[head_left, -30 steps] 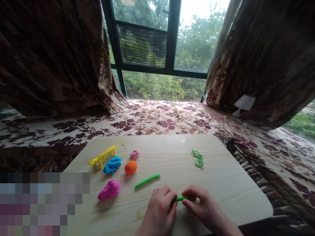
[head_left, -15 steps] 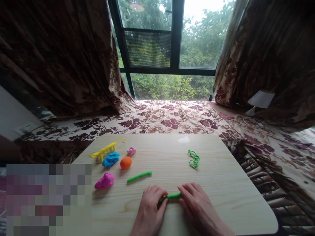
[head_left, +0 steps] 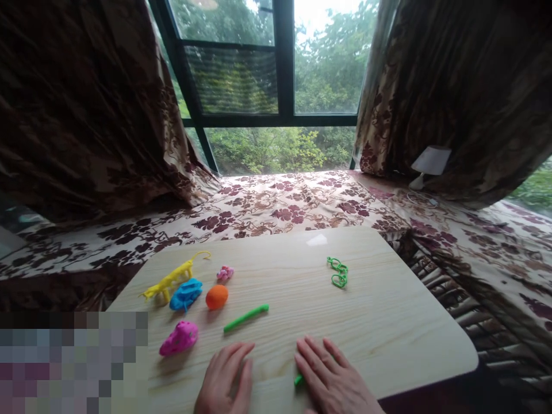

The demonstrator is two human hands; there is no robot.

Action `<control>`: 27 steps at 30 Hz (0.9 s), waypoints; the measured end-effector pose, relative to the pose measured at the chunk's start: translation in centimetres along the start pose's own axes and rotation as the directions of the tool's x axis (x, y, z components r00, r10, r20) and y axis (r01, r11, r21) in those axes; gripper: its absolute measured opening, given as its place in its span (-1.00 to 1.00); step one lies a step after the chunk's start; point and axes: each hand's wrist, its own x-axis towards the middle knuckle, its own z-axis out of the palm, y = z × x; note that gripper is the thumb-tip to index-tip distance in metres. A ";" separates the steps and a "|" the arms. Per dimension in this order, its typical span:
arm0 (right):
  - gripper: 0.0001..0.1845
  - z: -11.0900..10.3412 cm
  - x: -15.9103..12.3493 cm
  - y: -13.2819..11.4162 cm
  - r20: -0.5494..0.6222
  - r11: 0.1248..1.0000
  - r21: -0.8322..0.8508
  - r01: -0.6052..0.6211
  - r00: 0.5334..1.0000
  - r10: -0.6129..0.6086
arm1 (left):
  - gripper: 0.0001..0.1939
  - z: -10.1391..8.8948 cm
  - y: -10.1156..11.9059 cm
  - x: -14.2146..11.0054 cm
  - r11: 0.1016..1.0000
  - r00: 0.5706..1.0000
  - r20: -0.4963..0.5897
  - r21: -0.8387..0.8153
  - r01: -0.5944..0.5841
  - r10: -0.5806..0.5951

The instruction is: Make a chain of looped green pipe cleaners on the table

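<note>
My right hand (head_left: 325, 374) lies flat on the table with its fingers stretched out. Under it is a green modelling clay roll (head_left: 298, 380); only one end sticks out at the left, and the palm hides the rest. Nothing is in my left hand (head_left: 226, 376), which rests on the table to the left with thumb and fingers apart. Beyond the hands lies a second green clay roll (head_left: 246, 318), slanted and touched by neither hand. Linked green clay rings (head_left: 338, 272) sit farther back on the right.
On the table's left side are a yellow clay animal (head_left: 170, 280), a blue clay piece (head_left: 186, 294), an orange clay ball (head_left: 217, 296), a small pink piece (head_left: 225, 272) and a magenta lump (head_left: 179, 338). Behind the table (head_left: 409, 333) is a ledge (head_left: 287, 201) with flowered cloth and a lamp (head_left: 431, 161).
My left hand has let go of the green clay roll and moved left. My right hand has flattened over the roll, covering most of it. The camera view has turned slightly right.
</note>
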 end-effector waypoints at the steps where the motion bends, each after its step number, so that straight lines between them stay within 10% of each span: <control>1: -0.31 -0.2 0.1 -0.1 0.017 1.000 -0.009 0.006 1.000 -0.005 | -0.73 0.0 -0.9 -0.3 1.000 1.000 -0.017 0.002 0.003 -0.003; 7: -0.43 -1.3 5.0 0.9 0.024 0.935 -0.029 -0.353 0.935 0.354 | -0.69 0.6 -2.1 -1.0 0.999 0.999 -0.001 -0.010 -0.045 0.045; 14: -0.37 0.3 1.0 -1.0 0.004 0.998 -0.064 -0.018 1.000 0.018 | -0.71 0.5 -2.5 -1.1 0.999 0.998 -0.027 -0.018 -0.049 0.049; 20: -0.38 -1.2 6.5 1.4 0.035 0.935 0.002 -0.354 0.935 0.354 | -0.72 0.6 -2.2 -1.1 0.999 0.999 -0.012 -0.009 -0.051 0.051; 27: -0.47 0.6 1.0 -1.1 -0.069 0.995 -0.101 0.025 0.997 -0.032 | -0.68 0.9 -2.7 -1.3 0.998 0.998 -0.012 -0.012 -0.067 0.066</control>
